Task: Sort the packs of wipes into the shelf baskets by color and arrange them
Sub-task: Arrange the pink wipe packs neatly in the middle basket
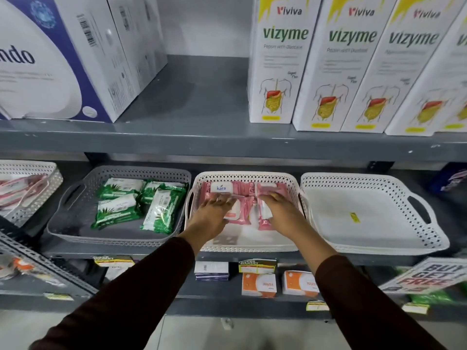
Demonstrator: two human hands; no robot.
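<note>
Dark sleeves reach up from the bottom of the head view toward the middle shelf. Both arms end inside the white basket, which holds the pink packs of wipes. Fingers spread and palm down, the left hand presses flat on the packs beneath it; whether it grips any I cannot tell. Just beside it, the right hand lies on the neighbouring pink packs, fingers loosely curled over a white-lidded one, with no clear grip showing. Beyond the left hand's fingertips sits a pack with a white "kara" lid. Outward of the left hand stands the grey basket with the green packs of wipes. Outward of the right hand stands a second white basket, bare but for a yellow sticker.
</note>
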